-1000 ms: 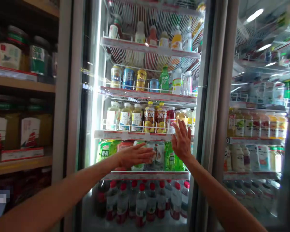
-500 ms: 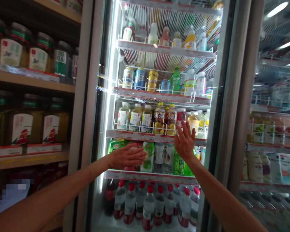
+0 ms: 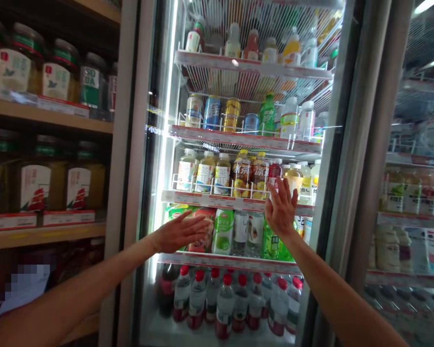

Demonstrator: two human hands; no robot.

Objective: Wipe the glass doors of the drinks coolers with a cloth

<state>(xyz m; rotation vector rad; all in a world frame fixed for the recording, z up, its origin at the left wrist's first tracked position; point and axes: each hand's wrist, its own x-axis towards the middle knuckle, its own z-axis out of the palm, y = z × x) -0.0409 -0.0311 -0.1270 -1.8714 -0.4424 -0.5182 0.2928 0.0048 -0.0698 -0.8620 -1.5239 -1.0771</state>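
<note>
Both bare hands are raised flat in front of the glass door (image 3: pixel 155 284) of a lit drinks fridge, open and empty, with nothing gripped. The left hand (image 3: pixel 179 233) reaches across with its fingers stretched out straight, level with the second shelf from the bottom, over a row of packed bottles and just beside a green-labelled bottle (image 3: pixel 223 232). The right hand (image 3: pixel 281 209) stands upright, its fingers (image 3: pixel 282 190) spread, just under and overlapping the shelf edge (image 3: pixel 202 198) above, near a dark red bottle (image 3: pixel 275 173) and iced tea bottles (image 3: pixel 251 176). Whether the palms touch the glass or only hover close to it cannot be told. The bottles stand upright behind the door, in tight rows on wire shelves, with cans (image 3: pixel 231 115) higher up and red-capped bottles (image 3: pixel 224 308) on the fridge floor. Full plastic bottles like these should feel fairly light, slightly giving and slick if chilled, so the body or the narrower neck would offer the surest hold. Jars (image 3: pixel 56 79) line a wooden shelf (image 3: pixel 39 236) to the left.
</note>
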